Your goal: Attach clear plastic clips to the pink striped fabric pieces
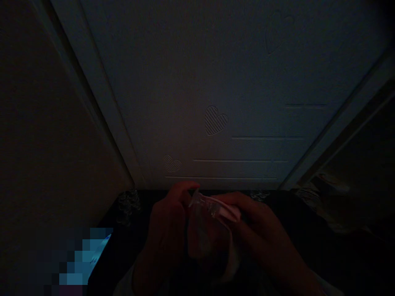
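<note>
In dim light, both hands hold a soft pinkish thing (226, 209) with a folded edge and a shiny, see-through part at its top. Its exact kind cannot be made out. My left hand (168, 222) is closed at its left side, with the thumb and forefinger near the see-through tip. At its right edge, my right hand (256, 222) pinches the folded part between thumb and fingers. A thin, pale strip (233, 250) hangs below, between the hands. The lower parts of the thing fade into shadow.
Behind the hands stands a pale panel (173, 90) with grooved hearts and lines. A dark surface with faint curly patterns (128, 203) lies below. A bright bluish screen-like patch (99, 253), partly pixelated, is at lower left. Dim, unclear items (333, 187) lie at right.
</note>
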Motion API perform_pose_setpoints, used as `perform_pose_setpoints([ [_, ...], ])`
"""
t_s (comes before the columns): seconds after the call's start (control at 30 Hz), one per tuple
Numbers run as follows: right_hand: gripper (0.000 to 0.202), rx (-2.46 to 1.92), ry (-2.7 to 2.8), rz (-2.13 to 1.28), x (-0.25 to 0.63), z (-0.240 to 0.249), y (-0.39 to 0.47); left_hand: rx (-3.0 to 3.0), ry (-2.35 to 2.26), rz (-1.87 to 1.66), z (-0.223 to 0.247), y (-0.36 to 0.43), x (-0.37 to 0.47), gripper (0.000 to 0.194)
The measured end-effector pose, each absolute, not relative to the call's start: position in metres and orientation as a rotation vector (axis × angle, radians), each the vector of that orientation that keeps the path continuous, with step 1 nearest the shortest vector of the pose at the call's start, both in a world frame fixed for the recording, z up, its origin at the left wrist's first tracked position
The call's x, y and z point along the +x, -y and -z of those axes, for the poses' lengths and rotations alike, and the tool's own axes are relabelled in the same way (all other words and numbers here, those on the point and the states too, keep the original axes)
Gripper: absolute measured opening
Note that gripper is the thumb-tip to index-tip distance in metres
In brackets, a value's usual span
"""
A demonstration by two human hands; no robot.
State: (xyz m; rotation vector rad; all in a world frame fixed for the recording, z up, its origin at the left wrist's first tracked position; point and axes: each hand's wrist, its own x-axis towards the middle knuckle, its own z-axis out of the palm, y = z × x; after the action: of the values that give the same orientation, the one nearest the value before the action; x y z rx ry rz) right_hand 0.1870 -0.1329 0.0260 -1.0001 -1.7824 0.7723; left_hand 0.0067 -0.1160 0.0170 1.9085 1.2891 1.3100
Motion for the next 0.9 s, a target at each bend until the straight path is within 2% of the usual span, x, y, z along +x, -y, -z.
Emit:
perform_pose_setpoints([
  [0.1, 0.023, -1.06, 1.831, -0.623, 0.195, -0.025, 0.133, 1.895, -1.324, -1.318, -0.024, 0.119, -0.004, 0.039],
  [0.33, 0.024, -1.038, 1.862, -0.601, 0.196, -0.026, 0.135, 1.792, -1.353, -1.233, -0.036, 0.131, -0.011, 0.039],
  [0.63, 0.025, -0.958, 1.96, -0.596, 0.191, -0.024, 0.137, 1.767, -1.32, -1.272, -0.035, 0.132, -0.006, 0.019],
  [0.73, 0.022, -0.943, 1.939, -0.619, 0.194, -0.023, 0.138, 1.731, -1.218, -1.234, -0.036, 0.128, -0.009, 0.016],
  [0.9, 0.032, -0.862, 1.86, -0.666, 0.195, -0.024, 0.14, 1.632, -1.004, -1.271, -0.035, 0.121, -0.01, 0.019],
])
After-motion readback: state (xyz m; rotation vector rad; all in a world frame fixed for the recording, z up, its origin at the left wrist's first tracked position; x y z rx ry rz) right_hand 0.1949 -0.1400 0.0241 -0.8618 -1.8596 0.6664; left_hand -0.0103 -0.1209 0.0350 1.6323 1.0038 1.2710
